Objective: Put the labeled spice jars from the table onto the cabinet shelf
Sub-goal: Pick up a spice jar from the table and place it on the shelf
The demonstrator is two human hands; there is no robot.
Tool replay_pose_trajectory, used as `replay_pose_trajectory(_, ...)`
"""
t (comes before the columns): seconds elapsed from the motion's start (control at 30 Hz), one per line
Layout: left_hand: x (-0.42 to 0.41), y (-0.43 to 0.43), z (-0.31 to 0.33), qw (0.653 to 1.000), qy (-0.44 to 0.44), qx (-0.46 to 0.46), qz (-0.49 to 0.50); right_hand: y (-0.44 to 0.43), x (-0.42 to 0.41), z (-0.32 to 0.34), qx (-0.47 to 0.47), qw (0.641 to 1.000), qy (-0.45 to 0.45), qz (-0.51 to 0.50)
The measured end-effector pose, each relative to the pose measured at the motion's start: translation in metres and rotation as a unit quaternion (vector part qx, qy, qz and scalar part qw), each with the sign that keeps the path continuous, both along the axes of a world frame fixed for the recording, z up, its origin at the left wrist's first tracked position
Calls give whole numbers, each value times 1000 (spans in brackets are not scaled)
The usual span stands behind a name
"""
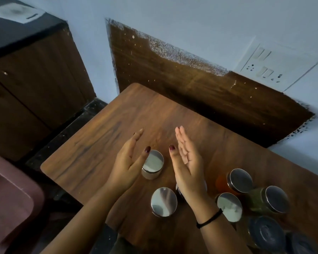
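Several spice jars with shiny metal lids stand on the wooden table [92,143]. One jar [152,165] stands apart near the middle, between my two hands. My left hand [128,162] is open with flat fingers just left of it, the thumb close to its lid. To the jar's right my right hand [188,162] is open too, palm facing left. A second jar [163,201] stands nearer to me. Another is partly hidden under my right wrist. An orange jar [235,180], a green jar [270,199] and a lidded jar [229,207] cluster at the right.
Two dark-lidded jars [266,233] sit at the table's near right corner. A dark wooden cabinet [37,74] with a black top stands at the left, across a gap of dark floor. A reddish chair [11,202] is at the lower left. A wall switchboard [268,68] is behind the table.
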State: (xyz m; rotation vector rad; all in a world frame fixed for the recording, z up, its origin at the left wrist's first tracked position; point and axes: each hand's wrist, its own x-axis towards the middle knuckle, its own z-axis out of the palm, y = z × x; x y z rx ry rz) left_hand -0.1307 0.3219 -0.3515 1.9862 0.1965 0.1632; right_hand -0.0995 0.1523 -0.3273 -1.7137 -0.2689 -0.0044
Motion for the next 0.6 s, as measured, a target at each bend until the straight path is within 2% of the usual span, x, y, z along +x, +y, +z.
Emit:
replay_pose_trajectory(0.43, 14, 27, -66, 976, 86, 154, -131, 17, 2, -67, -229, 969, 78, 43)
replay_pose_trajectory(0.6, 20, 29, -83, 964, 90, 168, -187, 13, 2, -85, -240, 960, 135, 54)
